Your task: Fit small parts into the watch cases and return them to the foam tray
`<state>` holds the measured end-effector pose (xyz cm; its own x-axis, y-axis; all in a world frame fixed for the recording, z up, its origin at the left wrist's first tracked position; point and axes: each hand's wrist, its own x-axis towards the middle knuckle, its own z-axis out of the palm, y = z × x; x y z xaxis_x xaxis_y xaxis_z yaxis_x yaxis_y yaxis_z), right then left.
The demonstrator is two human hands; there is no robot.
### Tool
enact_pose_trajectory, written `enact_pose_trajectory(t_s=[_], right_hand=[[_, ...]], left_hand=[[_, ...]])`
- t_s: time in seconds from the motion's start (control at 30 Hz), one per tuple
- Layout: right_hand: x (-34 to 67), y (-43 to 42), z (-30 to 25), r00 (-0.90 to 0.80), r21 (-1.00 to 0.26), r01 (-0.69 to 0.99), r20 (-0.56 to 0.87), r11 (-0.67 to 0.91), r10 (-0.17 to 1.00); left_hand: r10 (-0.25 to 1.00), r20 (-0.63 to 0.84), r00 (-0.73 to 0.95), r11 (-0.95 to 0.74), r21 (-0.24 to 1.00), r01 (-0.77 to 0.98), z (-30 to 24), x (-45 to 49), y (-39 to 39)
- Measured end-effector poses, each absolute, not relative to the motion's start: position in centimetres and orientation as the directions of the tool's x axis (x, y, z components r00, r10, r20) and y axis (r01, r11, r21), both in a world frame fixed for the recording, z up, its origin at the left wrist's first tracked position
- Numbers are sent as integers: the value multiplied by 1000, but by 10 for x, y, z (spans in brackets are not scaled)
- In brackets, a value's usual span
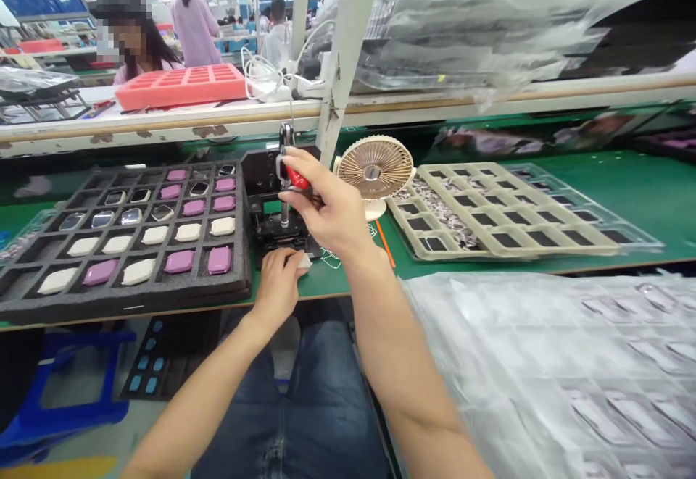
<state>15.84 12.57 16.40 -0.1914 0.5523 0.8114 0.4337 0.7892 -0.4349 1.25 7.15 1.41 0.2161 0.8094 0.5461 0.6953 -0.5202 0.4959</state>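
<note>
My right hand (326,203) grips the red handle (296,177) of a small black toggle press (272,207) standing on the green bench mat (348,283). My left hand (277,287) rests at the foot of the press, its fingertips on a small white piece (303,261) by the press base. Left of the press lies a black foam tray (130,305) holding rows of pink, white and clear glossy pieces. The press's lower part is partly hidden behind my right hand.
A beige cell tray (435,175) with metal parts and a small tan fan (375,171) stand right of the press. Plastic-wrapped trays (544,370) pile at lower right. A white upright (348,51) and rail cross behind. Beyond, a co-worker (135,37) sits by a coral tray (182,86).
</note>
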Motion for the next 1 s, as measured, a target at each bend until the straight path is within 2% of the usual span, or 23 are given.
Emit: enact_pose_trajectory(t_s=[0.07,0.23,0.33,0.4,0.5,0.57,0.67,0.83,1.0], right_hand=[[153,138,168,-239,-398,418,819,817,521],[150,145,194,-2,-461,439,858,771,514],[156,132,193,41,-498,473,837,727,546],[161,120,169,-31,-539,538,756,648,654],[166,110,115,-205,-542,694,484,475,851],[163,115,85,-295,-484,770,310,417,904],[154,132,65,-351,-430,807,203,405,914],[147,151,68,-351,-399,831,163,387,922],[161,131,60,-314,-418,815,262,400,913]], left_hand=[[816,545,194,-511,522,683,11,10,74],[837,529,144,-483,588,648,9,5,73],[838,531,127,-481,607,633,9,5,71],[833,537,129,-488,607,627,9,4,67],[825,544,152,-505,591,629,10,4,56],[822,545,166,-512,578,636,10,5,46],[825,535,185,-509,559,655,10,5,27],[834,525,173,-482,539,690,12,3,5],[841,541,30,-352,504,788,18,12,28]])
